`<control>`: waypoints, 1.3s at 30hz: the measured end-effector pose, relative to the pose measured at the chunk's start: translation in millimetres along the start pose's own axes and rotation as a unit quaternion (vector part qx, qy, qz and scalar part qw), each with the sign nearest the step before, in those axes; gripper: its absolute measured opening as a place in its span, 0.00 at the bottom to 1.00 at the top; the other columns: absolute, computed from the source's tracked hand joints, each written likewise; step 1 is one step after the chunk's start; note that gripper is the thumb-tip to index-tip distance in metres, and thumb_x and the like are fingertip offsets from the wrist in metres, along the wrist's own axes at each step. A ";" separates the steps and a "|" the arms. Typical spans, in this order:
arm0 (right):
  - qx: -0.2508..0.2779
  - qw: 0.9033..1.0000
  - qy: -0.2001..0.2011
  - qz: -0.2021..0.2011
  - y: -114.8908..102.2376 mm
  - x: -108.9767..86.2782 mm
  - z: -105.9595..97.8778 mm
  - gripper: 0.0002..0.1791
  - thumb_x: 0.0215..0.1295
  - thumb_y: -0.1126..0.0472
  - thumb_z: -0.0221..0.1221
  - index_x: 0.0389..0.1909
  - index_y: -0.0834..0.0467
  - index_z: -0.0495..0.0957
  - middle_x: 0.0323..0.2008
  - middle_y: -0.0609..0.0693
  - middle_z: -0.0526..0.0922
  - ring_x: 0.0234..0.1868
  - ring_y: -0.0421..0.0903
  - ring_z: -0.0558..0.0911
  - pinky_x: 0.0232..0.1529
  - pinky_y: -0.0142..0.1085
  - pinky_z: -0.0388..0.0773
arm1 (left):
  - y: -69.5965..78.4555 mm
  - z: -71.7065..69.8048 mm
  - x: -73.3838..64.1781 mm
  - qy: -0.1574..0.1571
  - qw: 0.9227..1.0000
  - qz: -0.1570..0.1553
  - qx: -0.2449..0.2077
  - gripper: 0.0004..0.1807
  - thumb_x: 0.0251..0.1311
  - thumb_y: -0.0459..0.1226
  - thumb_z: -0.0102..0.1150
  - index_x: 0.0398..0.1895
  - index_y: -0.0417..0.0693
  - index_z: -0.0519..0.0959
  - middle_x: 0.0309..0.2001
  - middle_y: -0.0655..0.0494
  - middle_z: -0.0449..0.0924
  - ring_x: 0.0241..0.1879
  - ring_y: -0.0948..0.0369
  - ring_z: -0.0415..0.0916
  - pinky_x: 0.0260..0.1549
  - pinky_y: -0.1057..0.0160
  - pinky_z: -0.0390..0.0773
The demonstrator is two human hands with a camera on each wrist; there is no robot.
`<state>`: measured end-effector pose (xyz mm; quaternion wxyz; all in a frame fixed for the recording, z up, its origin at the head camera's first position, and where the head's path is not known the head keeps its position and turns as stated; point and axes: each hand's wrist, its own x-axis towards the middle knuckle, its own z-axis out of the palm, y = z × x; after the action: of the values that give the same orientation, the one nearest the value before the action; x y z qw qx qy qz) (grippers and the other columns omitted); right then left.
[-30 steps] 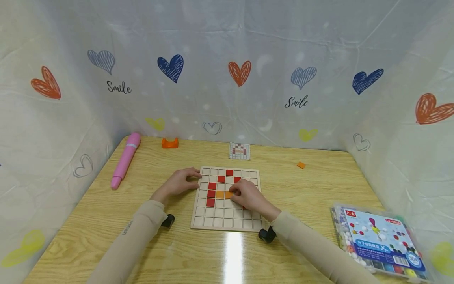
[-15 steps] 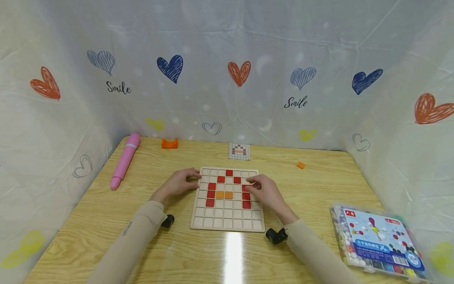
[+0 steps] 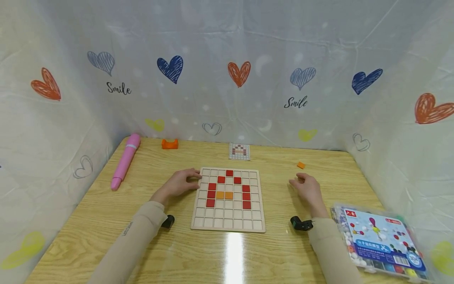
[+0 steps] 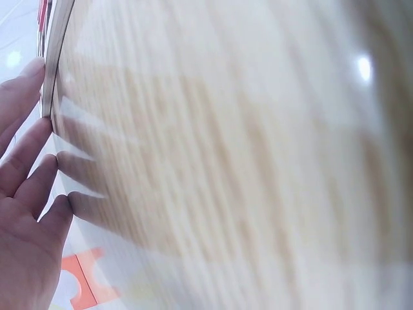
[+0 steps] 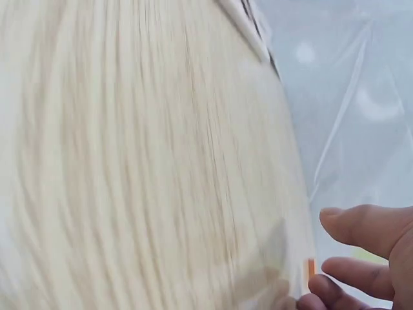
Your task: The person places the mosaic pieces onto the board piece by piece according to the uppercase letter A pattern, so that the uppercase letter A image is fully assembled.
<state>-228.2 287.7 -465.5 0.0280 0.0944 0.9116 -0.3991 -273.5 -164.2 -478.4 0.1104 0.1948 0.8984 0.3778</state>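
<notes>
A wooden grid board lies mid-table with several red tiles and two orange tiles set in its squares. My left hand touches the board's left edge with loosely bent fingers. In the left wrist view, its fingertips are right at the board's side. To the right of the board, my right hand hovers over the table with thumb and fingers apart, nothing between them. Just beyond its fingertips lies a loose orange tile, also seen as an orange sliver by the fingers in the right wrist view.
A small pattern card lies behind the board. At the back left are a pink microphone-shaped stick and an orange notched block. A clear case of coloured pieces sits at the front right. A printed curtain surrounds the table.
My right hand has left the second orange tile in the board and moved right, off the board, to near the loose orange tile. My left hand has stayed at the board's edge.
</notes>
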 end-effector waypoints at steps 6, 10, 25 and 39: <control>-0.007 0.998 0.049 0.029 20.1 13.1 -12.7 0.34 0.71 0.55 0.53 0.69 0.72 0.59 0.64 0.71 0.67 0.64 0.65 0.67 0.63 0.55 0.67 | 2.2 -0.4 -1.2 0.001 1.000 0.000 0.003 0.19 0.61 0.36 0.66 0.56 0.43 0.81 0.67 0.47 0.69 0.72 0.46 0.54 0.71 0.47 0.52; -0.002 0.997 0.072 0.029 26.3 25.1 -17.0 0.34 0.71 0.55 0.53 0.70 0.72 0.58 0.64 0.71 0.67 0.65 0.65 0.67 0.65 0.54 0.66 | 3.9 -1.6 -2.1 0.000 1.000 -0.004 0.002 0.20 0.61 0.36 0.66 0.56 0.42 0.80 0.67 0.46 0.69 0.72 0.46 0.54 0.71 0.46 0.52; -0.020 0.997 0.069 -0.019 35.5 61.1 -22.3 0.34 0.71 0.56 0.55 0.70 0.72 0.59 0.65 0.71 0.66 0.66 0.65 0.66 0.67 0.54 0.63 | 2.4 -1.2 -1.2 -0.001 1.000 0.004 -0.002 0.19 0.61 0.36 0.66 0.55 0.42 0.81 0.66 0.46 0.70 0.72 0.45 0.54 0.71 0.46 0.53; -0.050 0.995 0.045 -0.072 33.7 67.5 -16.8 0.26 0.71 0.60 0.56 0.65 0.69 0.69 0.62 0.71 0.68 0.63 0.68 0.65 0.65 0.59 0.62 | 4.3 -2.0 -2.5 0.001 1.000 0.006 -0.005 0.19 0.61 0.35 0.66 0.55 0.41 0.80 0.67 0.46 0.69 0.72 0.45 0.54 0.71 0.47 0.53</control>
<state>-287.5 332.5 -487.0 -0.0369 0.0443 0.9353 -0.3490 -270.8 -163.8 -473.8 0.1084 0.1998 0.8953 0.3830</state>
